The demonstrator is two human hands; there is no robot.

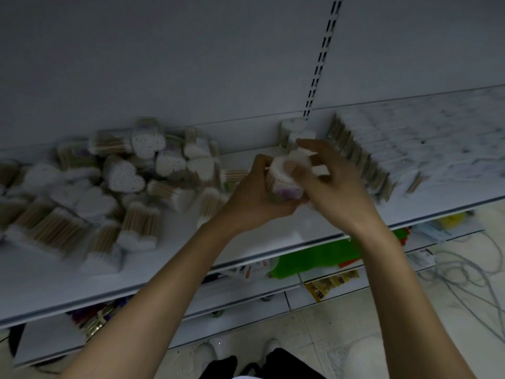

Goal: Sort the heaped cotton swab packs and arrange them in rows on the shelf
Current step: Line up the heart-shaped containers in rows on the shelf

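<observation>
Centre frame: left hand and right hand both grasp one swab pack. It looks light and crushable, best held by its sides.

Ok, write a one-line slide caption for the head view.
Left hand and right hand hold a cotton swab pack over the shelf, between the jumbled heap and the rows.

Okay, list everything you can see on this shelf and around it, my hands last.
Heaped swab packs: many, white and tan, shelf's left.
Rowed packs: many, white and tan, shelf's right.
Standing packs: about two, white, back wall.
Held pack: one, white, between both hands.
Shelf: one, white, under the packs.
Lower-shelf goods: several, green and yellow, below.
Cables: several, grey, floor right.
Left hand: one, grips held pack.
Right hand: one, on held pack, grip blurred.
</observation>
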